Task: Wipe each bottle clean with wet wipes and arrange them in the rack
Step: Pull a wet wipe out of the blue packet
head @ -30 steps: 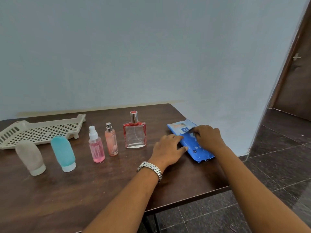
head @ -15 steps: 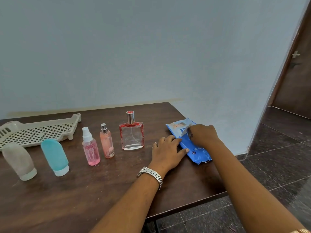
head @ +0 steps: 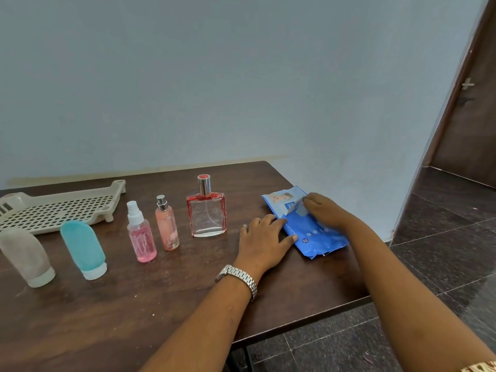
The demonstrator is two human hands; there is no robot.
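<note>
A blue wet-wipe pack (head: 314, 232) lies at the table's right side. My left hand (head: 264, 241) presses flat on its left edge. My right hand (head: 326, 210) pinches the pack's seal flap, which is lifted. Left of the hands stand a square red-trimmed perfume bottle (head: 206, 210), a peach spray bottle (head: 167, 225), a pink spray bottle (head: 141, 233), a teal squeeze tube (head: 83, 249) and a grey squeeze tube (head: 26, 257). A beige perforated rack (head: 53, 209) sits empty at the back left.
The dark wooden table (head: 134, 304) meets a pale wall at the back, and its right edge drops to a dark tiled floor (head: 442, 237). A brown door (head: 472, 103) is at the far right.
My right hand has peeled the pack's flap up and further open. My left hand stays pressed on the pack. The view has shifted slightly.
</note>
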